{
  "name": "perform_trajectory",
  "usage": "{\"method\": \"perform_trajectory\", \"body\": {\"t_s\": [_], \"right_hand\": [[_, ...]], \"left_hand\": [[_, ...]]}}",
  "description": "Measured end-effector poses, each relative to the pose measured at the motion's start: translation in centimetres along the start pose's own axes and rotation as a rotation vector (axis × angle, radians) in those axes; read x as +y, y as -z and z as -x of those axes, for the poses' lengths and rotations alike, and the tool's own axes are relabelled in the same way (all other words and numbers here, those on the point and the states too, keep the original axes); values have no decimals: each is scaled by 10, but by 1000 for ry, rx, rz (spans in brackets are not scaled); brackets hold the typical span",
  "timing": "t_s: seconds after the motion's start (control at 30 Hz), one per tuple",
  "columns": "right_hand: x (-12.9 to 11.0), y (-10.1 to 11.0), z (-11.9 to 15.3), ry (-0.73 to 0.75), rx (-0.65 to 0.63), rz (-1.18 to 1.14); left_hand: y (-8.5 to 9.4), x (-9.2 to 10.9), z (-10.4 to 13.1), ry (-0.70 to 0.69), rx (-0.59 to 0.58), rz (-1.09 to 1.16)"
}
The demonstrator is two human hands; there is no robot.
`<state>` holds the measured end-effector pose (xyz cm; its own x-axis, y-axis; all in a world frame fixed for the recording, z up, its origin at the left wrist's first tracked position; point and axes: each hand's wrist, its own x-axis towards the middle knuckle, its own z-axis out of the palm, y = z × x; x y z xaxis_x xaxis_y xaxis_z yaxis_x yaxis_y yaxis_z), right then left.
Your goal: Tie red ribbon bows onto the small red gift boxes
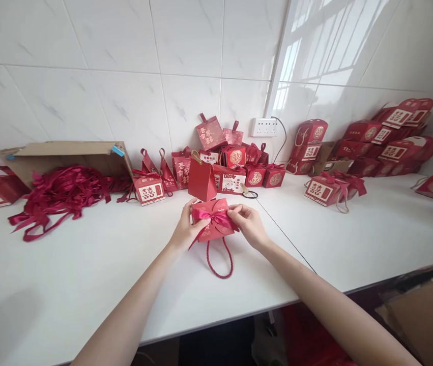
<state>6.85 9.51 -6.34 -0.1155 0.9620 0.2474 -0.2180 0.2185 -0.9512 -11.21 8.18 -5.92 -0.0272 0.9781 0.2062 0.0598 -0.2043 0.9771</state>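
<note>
White worktop (86, 284) against tiled wall: a small red gift box (212, 229) is held at centre, gripped by the left hand (185, 231), its ribbon bow (216, 218) apparently pinched by the right hand (249, 223). The bow could be loosened by uneven pulling.

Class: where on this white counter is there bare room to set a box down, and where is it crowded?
Bare: the white counter in front of the heap of red ribbons, and right of both hands holding the small red bow-tied gift box. Crowded: the back wall's piled red boxes.
</note>
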Motion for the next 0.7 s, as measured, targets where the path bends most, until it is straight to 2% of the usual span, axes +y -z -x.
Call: {"method": "perform_trajectory", "body": {"t_s": [0.13, 0.33, 0.47, 0.57, 0.7], "right_hand": [[-2, 2, 1, 25, -90, 4], [-2, -1, 4, 68, -105, 52], [1, 0, 3, 73, -109, 102], [1, 2, 3, 76, -171, 96], [-1, 4, 7, 213, -254, 140]], "left_hand": [[1, 1, 0, 44, 10, 39], [1, 2, 2, 27, -60, 120], [-2, 3, 2, 74, 2, 101], [-3, 4, 2, 66, 9, 129], [-2, 7, 4, 39, 2, 138]]}}
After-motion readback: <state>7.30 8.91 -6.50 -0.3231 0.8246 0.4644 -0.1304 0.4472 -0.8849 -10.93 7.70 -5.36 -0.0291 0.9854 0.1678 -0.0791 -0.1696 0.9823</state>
